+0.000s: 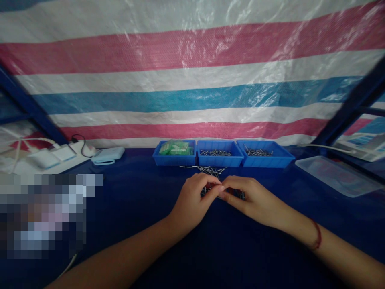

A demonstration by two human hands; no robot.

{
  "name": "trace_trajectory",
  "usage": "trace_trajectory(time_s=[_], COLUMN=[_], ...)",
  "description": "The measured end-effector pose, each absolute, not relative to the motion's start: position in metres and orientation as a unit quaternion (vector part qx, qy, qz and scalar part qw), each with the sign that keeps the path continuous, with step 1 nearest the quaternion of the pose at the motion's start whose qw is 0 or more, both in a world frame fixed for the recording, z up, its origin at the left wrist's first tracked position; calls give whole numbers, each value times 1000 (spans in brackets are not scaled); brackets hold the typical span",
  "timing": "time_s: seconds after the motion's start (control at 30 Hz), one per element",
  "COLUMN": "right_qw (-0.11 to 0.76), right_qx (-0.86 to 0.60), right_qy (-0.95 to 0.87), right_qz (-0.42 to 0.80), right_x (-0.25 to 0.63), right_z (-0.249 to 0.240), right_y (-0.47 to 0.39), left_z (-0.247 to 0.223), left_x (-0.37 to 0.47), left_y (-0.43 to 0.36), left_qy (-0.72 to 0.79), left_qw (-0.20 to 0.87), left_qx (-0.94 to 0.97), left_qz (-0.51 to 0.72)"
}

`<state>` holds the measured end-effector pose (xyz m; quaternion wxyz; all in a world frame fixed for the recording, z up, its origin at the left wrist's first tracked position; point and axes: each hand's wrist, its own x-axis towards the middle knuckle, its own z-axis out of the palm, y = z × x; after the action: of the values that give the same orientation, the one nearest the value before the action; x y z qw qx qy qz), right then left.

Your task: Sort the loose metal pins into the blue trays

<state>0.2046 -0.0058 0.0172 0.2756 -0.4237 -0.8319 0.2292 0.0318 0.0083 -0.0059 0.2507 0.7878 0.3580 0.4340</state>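
Observation:
My left hand [194, 198] and my right hand [251, 200] meet at their fingertips over the dark blue table. Both are pinched closed; whatever lies between the fingertips is too small to make out. Loose metal pins [210, 171] are heaped just beyond the hands, and more show through the gaps under the fingers. Behind the heap stand three blue trays in a row. Green packets [176, 148] fill the left tray [175, 161], while metal pins lie in the middle tray [221, 161] and the right tray [269, 162].
A clear plastic lid [337, 176] lies on the table [192, 257] at the right. At the left are a light blue case [108, 155], white power strips with cables [60, 156] and a blurred-out area. A striped sheet [192, 96] hangs behind.

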Motion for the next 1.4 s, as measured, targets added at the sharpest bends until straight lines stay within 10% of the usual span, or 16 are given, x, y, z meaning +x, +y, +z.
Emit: trace_trajectory(time_s=[0.73,1.07,1.4], right_qw=[388,368,364], right_qx=[-409,-671,-567], right_qy=[-826,-605,-731], right_qz=[16,-221,-110], right_x=[207,288,236], right_z=[39,23,32], right_y=[-18,42,11], left_z=[-6,-9,-13], left_x=[31,35,36], left_y=[11,7,5], left_qy=[355,415,400], left_qw=[216,125,77], left_qx=[801,845,874], left_qz=[431,314,265])
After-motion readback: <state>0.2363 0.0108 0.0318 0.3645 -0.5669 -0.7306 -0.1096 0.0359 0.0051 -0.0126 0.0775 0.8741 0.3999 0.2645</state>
